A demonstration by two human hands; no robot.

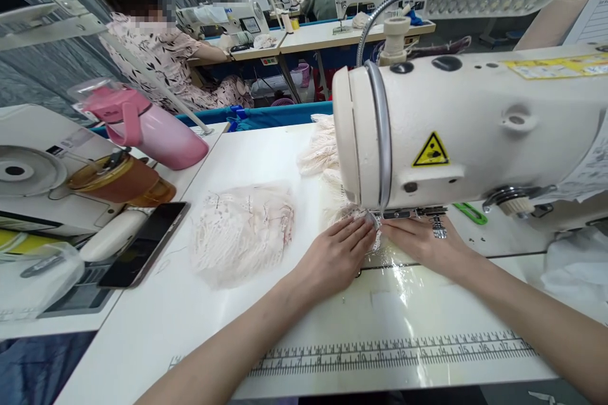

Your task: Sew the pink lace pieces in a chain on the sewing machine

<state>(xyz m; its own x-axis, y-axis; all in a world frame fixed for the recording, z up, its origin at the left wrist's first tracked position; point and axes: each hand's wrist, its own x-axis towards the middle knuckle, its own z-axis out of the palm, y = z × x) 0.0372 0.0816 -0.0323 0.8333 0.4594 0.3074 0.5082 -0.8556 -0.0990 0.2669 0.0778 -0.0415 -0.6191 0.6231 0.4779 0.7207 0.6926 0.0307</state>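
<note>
My left hand [336, 253] lies flat, fingers stretched out, pressing a small piece of cream lace fabric [349, 212] under the head of a white sewing machine [456, 126]. My right hand [422, 242] rests palm down just right of it, fingertips at the presser foot [437, 228], also on the lace. The fingertips of both hands nearly meet below the needle. A heap of similar lace pieces [242, 231] lies to the left of my left hand, and more lace [320, 149] is piled behind the machine head.
A pink bottle [152, 126], an amber cup [118, 180] and a dark phone [145, 243] lie at the left on the white table [190, 329]. A printed ruler [399, 351] runs along the front edge. Other people sit at sewing machines behind.
</note>
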